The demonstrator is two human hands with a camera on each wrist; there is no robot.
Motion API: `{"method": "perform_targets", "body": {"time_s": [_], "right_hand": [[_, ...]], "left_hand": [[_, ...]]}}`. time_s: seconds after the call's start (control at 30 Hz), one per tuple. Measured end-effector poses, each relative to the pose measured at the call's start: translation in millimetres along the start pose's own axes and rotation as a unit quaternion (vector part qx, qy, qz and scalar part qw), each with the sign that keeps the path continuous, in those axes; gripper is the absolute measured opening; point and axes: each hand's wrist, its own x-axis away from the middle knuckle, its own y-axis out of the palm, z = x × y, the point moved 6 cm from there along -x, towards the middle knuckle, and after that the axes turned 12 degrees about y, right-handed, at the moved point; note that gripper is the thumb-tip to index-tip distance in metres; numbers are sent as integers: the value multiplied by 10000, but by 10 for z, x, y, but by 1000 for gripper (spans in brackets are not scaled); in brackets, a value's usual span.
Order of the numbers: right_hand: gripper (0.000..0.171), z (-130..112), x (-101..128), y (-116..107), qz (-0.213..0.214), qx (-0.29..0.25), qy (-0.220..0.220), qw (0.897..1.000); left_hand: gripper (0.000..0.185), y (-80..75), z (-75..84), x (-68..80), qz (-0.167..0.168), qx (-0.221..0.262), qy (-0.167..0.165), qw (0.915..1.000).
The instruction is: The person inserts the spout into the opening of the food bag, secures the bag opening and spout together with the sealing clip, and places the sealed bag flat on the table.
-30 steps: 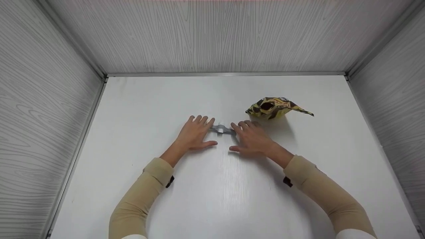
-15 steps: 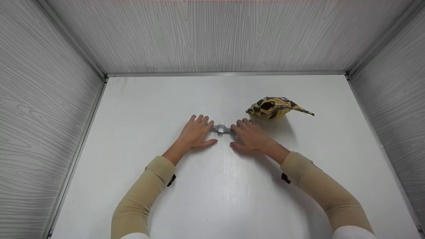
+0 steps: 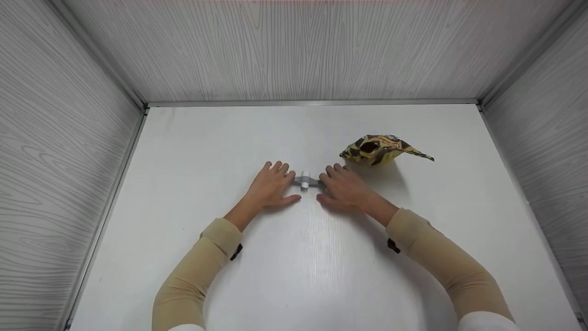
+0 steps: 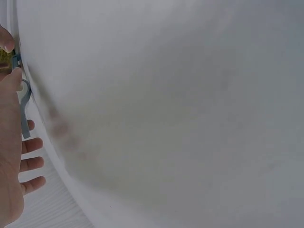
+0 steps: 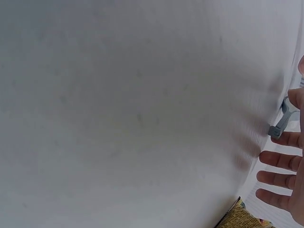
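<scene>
Left fingers: your left hand lies palm down on the worktop, fingers straight and spread, thumb out to the side. They curl round nothing; the index fingertip touches the left end of the small grey clip.

Right fingers: your right hand lies flat the same way, fingers stretched forward and relaxed. The index fingertip meets the right end of the grey clip, with no grip on it.

Grey clip: it lies flat on the worktop between your two hands, a little beyond the middle of the surface. In the left wrist view it shows as a thin grey strip along your fingertips; in the right wrist view one squared end sticks out beside your fingers. Whether you press it down or only touch it, you cannot tell from these views.

Snack bag: a crumpled yellow and brown bag sits on the worktop just beyond your right hand, near the fingertips but apart from them. Its corner shows at the bottom of the right wrist view.

Sleeves: both forearms wear tan sleeves, angled inward toward the clip.

Surroundings: pale wood-grain walls close in the worktop on three sides.
</scene>
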Motion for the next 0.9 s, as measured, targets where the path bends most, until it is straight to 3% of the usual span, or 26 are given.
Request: {"method": "perform_targets", "body": {"time_s": [0.2,0.7,0.9], "right_hand": [[44,-19,1,-10,254,-109,-93,9996],[33,-46,-9,-8,253,59,-64,9996],[29,-64,-12,-13,434,129,-144,9989]], "left_hand": [[80,22,42,14,-46,-248,65,9997],[78,0,89,78,172,-27,119,9998],[76,6,114,92,246,-106,130,9996]]}}
